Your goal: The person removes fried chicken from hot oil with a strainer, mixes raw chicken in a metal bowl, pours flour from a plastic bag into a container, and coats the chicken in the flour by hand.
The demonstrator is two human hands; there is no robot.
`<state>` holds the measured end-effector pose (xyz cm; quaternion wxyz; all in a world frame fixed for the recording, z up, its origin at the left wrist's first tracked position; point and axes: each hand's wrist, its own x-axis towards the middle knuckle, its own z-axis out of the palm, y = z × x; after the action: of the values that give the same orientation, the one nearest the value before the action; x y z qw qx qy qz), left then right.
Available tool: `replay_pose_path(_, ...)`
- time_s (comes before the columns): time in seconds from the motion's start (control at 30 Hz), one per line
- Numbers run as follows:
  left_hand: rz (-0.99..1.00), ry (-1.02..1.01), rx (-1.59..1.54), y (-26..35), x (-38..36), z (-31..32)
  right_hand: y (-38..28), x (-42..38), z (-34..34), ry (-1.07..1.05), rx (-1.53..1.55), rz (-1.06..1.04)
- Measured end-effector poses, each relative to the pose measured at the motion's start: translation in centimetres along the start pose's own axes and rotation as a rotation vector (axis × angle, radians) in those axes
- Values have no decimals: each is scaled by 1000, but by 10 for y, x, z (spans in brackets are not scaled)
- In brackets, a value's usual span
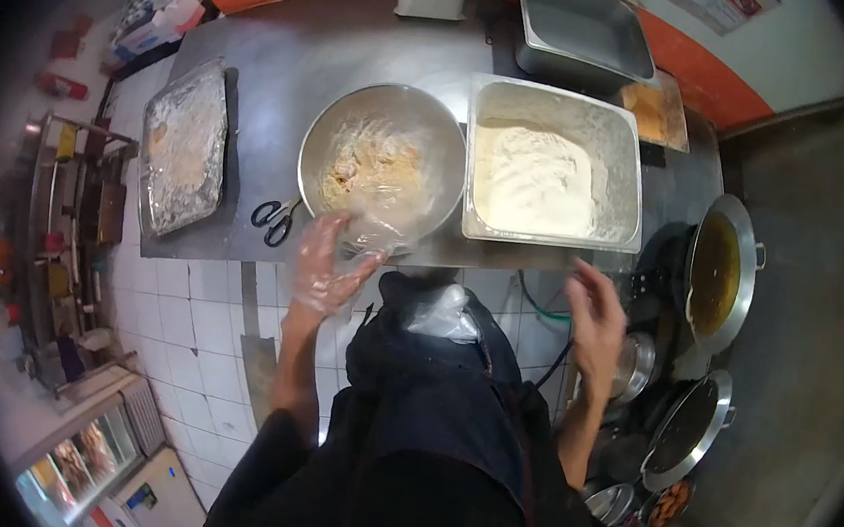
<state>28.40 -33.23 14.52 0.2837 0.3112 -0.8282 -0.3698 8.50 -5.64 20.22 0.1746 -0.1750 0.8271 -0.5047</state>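
Note:
My left hand (331,266), in a clear plastic glove, is at the near rim of a round metal bowl (438,124). Its fingers are apart, and loose clear plastic (382,240) hangs by the fingertips over the rim. Floury, yellowish food (375,164) lies in the bowl. Bare and raised, my right hand (598,314) is in front of the table edge, below a rectangular metal pan (631,207) of white flour (534,183). The right fingers are apart and hold nothing that shows. Black-handled scissors (275,221) lie left of the bowl.
A floury, plastic-covered tray (186,148) is at the left of the steel table (269,59). An empty metal pan (584,22) stands at the back right. Two woks, one with oil (714,274) and one lower down (685,432), are at the right.

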Motion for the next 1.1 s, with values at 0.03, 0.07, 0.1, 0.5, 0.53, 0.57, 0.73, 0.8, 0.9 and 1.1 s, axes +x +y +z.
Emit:
replay_pose_path(0.03,131,5,134,0,6,2,-21,17,20,-128,-30,-86)
replay_pose_path(0.07,262,29,269,0,12,4,-39,35,33,-219,-105,-196)
replay_pose_path(0.1,311,-15,328,-12,14,10,-53,53,43,-306,-175,-312)
replay_pose_path(0.5,-365,198,-80,27,57,9,-95,120,95,-962,307,-86)
replay_pose_path(0.53,-314,191,-79,34,65,7,-102,118,106,-1037,205,-187)
replay_pose_path(0.57,-319,201,-74,43,73,4,-104,117,121,-1048,206,-192)
replay_pose_path(0.73,-213,17,107,59,91,-10,-89,123,167,-667,-445,-1110)
replay_pose_path(0.8,-157,-11,89,48,97,-12,-103,126,168,-755,-442,-1126)
replay_pose_path(0.9,-99,-41,93,40,104,-18,-125,134,167,-872,-473,-1183)
replay_pose_path(1.1,45,-14,121,3,118,-18,-124,142,185,-1155,-710,-853)
